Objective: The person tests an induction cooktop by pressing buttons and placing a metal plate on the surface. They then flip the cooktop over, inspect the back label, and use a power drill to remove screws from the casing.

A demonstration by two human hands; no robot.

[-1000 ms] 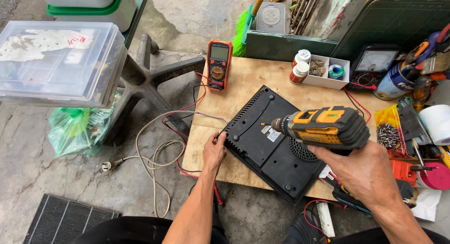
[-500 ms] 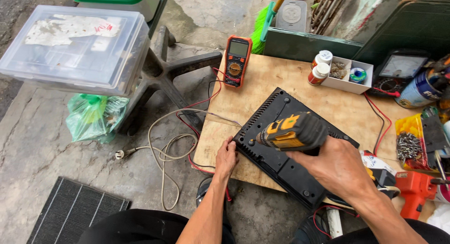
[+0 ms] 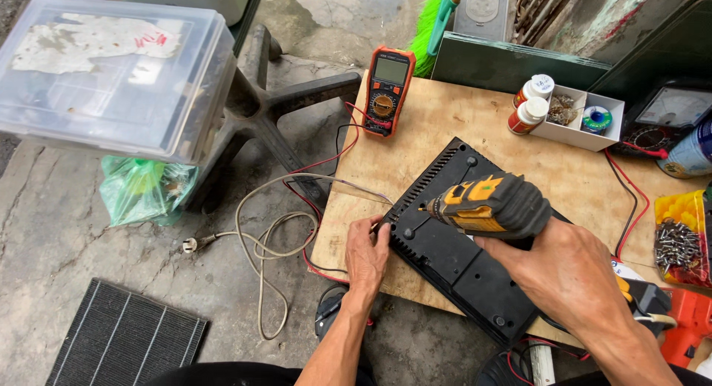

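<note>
Cordless drill (image 3: 493, 206) gripped by right hand (image 3: 567, 271), left hand (image 3: 367, 252) pinching black casing (image 3: 452, 260) corner

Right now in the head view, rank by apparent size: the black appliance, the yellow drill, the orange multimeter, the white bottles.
1. Black appliance, largest.
2. Yellow drill, held in the right hand, nearer the camera, so possibly overstated.
3. Orange multimeter.
4. White bottles, both alike, smallest.
</note>
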